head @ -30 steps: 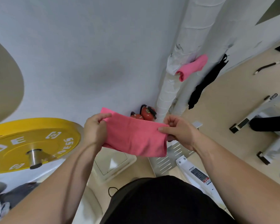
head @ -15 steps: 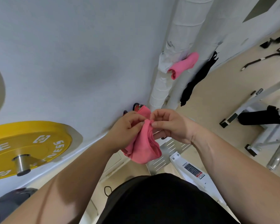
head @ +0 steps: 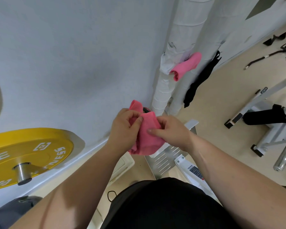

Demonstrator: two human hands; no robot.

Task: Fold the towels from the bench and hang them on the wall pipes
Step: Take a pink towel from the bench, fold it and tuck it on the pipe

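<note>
Step in hand looks like folding: left hand (head: 123, 129) and right hand (head: 171, 132), close together, both pinch the bunched pink towel (head: 149, 139) at centre; next I'd tidy the fold, then reach the wall pipes (head: 185, 23) at 1 o'clock.

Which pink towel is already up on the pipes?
The far pink towel, tucked between the white pipes beside a black cloth. The near pink towel is bunched in the left hand and right hand, not hung yet.
</note>
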